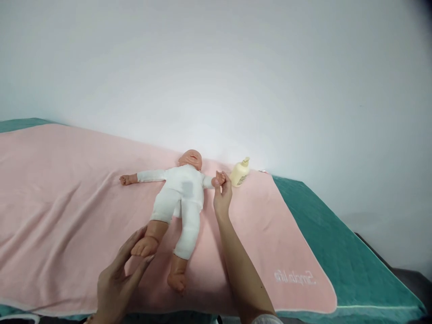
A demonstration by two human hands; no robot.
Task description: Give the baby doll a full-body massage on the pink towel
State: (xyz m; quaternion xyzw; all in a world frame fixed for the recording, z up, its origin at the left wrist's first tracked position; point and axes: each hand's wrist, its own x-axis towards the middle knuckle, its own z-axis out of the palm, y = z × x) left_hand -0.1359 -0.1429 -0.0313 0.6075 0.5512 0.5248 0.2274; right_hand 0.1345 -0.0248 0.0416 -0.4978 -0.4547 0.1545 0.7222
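Observation:
A baby doll (184, 184) with a white cloth body lies on its back on a pink blanket (84, 180), its head towards the wall. My left hand (123, 274) is closed around the doll's foot at the left, thumb on one side and fingers on the other. With thumb and fingers, my right hand (222, 193) holds the doll's small hand at the right. Just beyond my right hand stands a pale yellow pump bottle (240, 173), slightly tilted. The doll's other arm and other leg lie stretched out on the blanket.
A green quilted cover (324, 229) shows beneath the blanket, mostly at the right. Behind the doll rises a plain pale wall (216, 76). A dark edge (413, 281) is at the far right, and a white curved object (20, 317) at the bottom left.

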